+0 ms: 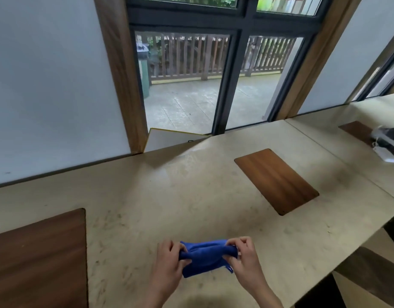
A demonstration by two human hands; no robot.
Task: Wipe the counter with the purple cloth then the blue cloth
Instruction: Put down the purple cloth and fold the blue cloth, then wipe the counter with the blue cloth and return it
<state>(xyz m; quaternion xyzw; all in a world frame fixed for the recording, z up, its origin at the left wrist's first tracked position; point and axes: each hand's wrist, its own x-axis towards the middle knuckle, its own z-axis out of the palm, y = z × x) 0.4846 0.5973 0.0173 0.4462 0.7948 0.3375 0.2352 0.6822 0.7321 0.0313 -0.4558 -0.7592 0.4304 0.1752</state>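
A blue cloth (pixel 205 257) is bunched between both hands just above the beige counter (pixel 169 196), near its front edge. My left hand (pixel 170 255) pinches the cloth's left end. My right hand (pixel 241 252) pinches its right end, and a small loop tag hangs below that corner. The cloth's lower part drapes down toward me. No purple cloth is in view.
Brown wooden inlay panels sit in the counter at the left (pixel 39 258) and the right middle (pixel 276 180). A grey bag with a white tag (pixel 386 142) lies at the far right. White wall panels and a dark-framed window (pixel 222 81) stand behind the counter.
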